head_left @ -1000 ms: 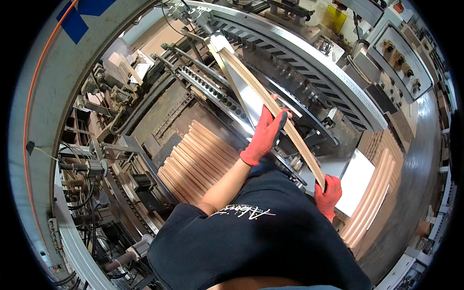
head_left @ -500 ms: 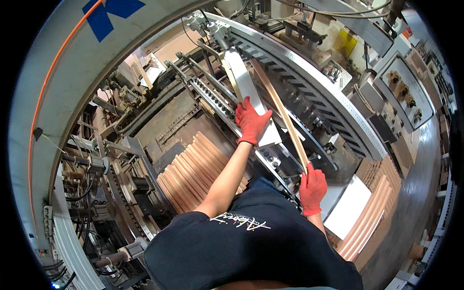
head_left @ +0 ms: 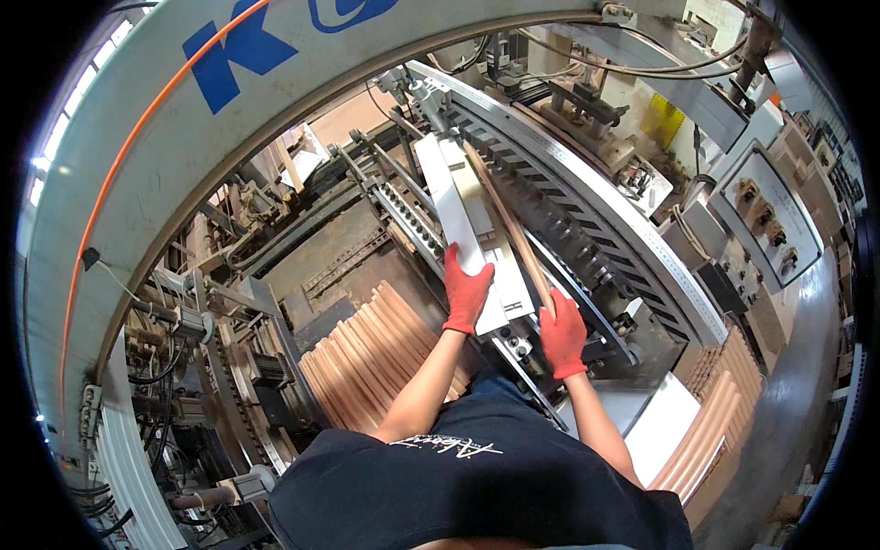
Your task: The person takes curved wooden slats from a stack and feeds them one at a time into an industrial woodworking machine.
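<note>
My left hand (head_left: pixel 469 295), in a red glove, grips the near part of a long white flat board (head_left: pixel 451 206), thumb on one side and fingers on the other. The board slants away from me over the machine. Beside it, a pale bed with small blocks (head_left: pixel 497 261) shows. My right hand (head_left: pixel 563 337), also red-gloved, is closed around the near end of a long thin wooden strip (head_left: pixel 510 225). That strip runs along the right side of the bed; its far end lies near the metal guide. My right fingertips are partly hidden.
Several wooden strips (head_left: pixel 362 353) lie side by side at left of my body. More wooden mouldings (head_left: pixel 701 426) and a white panel (head_left: pixel 646 429) are at right. A curved metal rail (head_left: pixel 587 188) borders the machine. A control box (head_left: pixel 768 215) stands at far right.
The white board has shifted left with my left hand, uncovering the pale bed beside it. My right hand has moved left and forward, bringing the wooden strip closer to the bed.
</note>
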